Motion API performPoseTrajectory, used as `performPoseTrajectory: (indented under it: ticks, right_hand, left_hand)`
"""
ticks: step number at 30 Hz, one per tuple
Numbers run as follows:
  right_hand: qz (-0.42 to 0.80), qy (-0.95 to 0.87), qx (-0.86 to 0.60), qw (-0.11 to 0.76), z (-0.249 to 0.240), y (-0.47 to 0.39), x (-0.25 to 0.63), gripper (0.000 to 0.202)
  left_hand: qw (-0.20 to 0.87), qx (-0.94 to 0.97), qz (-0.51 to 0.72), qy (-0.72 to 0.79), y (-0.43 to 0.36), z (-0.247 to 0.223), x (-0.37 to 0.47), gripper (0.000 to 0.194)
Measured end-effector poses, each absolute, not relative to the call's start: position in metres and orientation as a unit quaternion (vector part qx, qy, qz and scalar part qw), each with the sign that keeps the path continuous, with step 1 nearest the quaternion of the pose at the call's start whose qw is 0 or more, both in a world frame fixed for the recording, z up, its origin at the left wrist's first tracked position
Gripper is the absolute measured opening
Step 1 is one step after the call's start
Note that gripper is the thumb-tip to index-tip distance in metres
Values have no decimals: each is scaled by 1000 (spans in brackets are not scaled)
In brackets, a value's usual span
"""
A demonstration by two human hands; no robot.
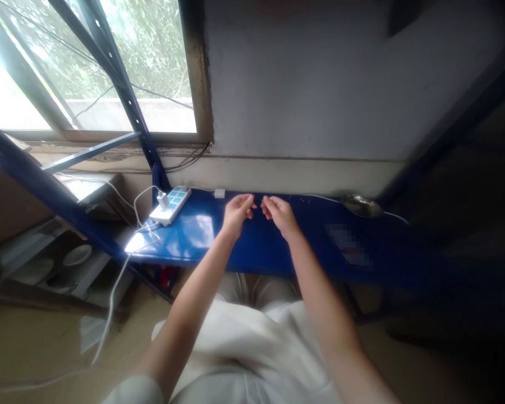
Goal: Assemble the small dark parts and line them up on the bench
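Observation:
Just above the blue shelf top, my left hand [238, 213] and my right hand [279, 213] face each other with a narrow gap between them. Thumb and fingers are pinched together on both. Whatever they may hold is too small to make out. Past my right hand, several tiny pale pieces [305, 200] lie near the back edge of the blue shelf [261, 255]. A small white block, like a charger [219, 193], sits behind my left hand.
A white power strip [171, 205] with a plug and cable lies at the shelf's left end. A shiny metal dish [361, 205] stands at the back right, with a blurred flat item [351, 247] in front. Blue uprights [126, 95] frame the shelf, beside a window [160, 50].

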State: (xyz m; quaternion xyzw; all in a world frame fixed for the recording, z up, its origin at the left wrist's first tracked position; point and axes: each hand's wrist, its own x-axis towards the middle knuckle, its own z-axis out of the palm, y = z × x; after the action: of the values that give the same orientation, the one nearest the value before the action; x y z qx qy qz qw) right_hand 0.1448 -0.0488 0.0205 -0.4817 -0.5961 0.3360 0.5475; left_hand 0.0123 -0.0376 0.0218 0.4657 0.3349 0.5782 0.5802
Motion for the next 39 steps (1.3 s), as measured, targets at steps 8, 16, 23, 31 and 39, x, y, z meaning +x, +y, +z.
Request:
performPoseTrajectory:
  ticks: [8,16,23,31,39]
  right_hand:
    - [328,-643,-449,527,17,-45,157,41]
    - [276,-696,-471,466,19,-43,165,31]
    - [110,-754,-531,370,20,-40,179,17]
    - [259,-720,-473,436,16,-27,172,17]
    - [280,-741,-457,405,15,-27,163,21]
  left_hand:
    - [570,471,573,353,-34,19,9,32]
    - [572,497,555,343,-33,17,10,37]
    - [553,475,573,374,-29,19,6,33]
    - [497,591,517,369,-25,11,13,29]
    - [476,628,496,365,-22,7,14,28]
